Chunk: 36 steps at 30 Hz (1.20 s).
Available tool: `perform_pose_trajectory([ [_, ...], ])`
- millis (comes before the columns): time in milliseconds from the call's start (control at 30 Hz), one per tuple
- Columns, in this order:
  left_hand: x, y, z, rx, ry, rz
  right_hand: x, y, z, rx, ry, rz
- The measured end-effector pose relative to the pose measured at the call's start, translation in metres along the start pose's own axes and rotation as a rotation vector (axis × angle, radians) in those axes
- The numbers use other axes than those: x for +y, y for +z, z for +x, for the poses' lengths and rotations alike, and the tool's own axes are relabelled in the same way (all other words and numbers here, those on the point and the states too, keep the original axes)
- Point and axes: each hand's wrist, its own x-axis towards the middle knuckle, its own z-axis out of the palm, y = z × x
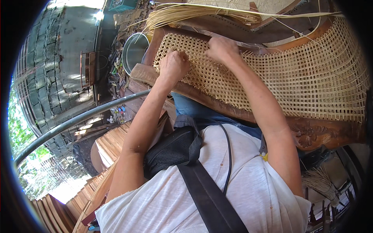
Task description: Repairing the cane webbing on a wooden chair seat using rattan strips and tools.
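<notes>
Woven cane webbing (217, 79) fills a curved wooden chair frame (211, 101) lying across my lap. Its left part has a tight pattern with diagonal strands, while the right part is a plain open square grid. My left hand (174, 66) is closed low over the webbing near the frame's left end. Farther to the right, my right hand (223, 50) is closed too, close to the frame's far rail where short cane ends stick up. Any strand pinched in either hand is too thin or hidden to make out.
A bundle of cane strips (194, 15) lies beyond the frame, with loose strands trailing right. A round bucket (135, 52) stands at the far left. A metal pipe (83, 117) curves past my left arm. Stacked wooden boards (112, 143) sit at my left; more strands (320, 182) hang lower right.
</notes>
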Motion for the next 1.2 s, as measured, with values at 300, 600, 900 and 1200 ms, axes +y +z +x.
perform_pose_trajectory([
  [300, 0.019, 0.039, 0.035, -0.049, 0.148, -0.29, 0.028, 0.0, -0.004, 0.149, 0.08, 0.113],
  [600, 0.042, 0.102, 0.072, -0.052, 0.067, -0.174, 0.05, -0.012, 0.007, 0.215, 0.102, 0.079],
  [900, 0.073, 0.129, 0.105, -0.171, 0.08, -0.134, 0.083, -0.012, 0.028, 0.276, 0.189, 0.008],
  [1200, 0.047, 0.033, 0.095, -0.355, -0.105, -0.534, 0.083, -0.059, -0.019, 0.358, 0.189, 0.197],
])
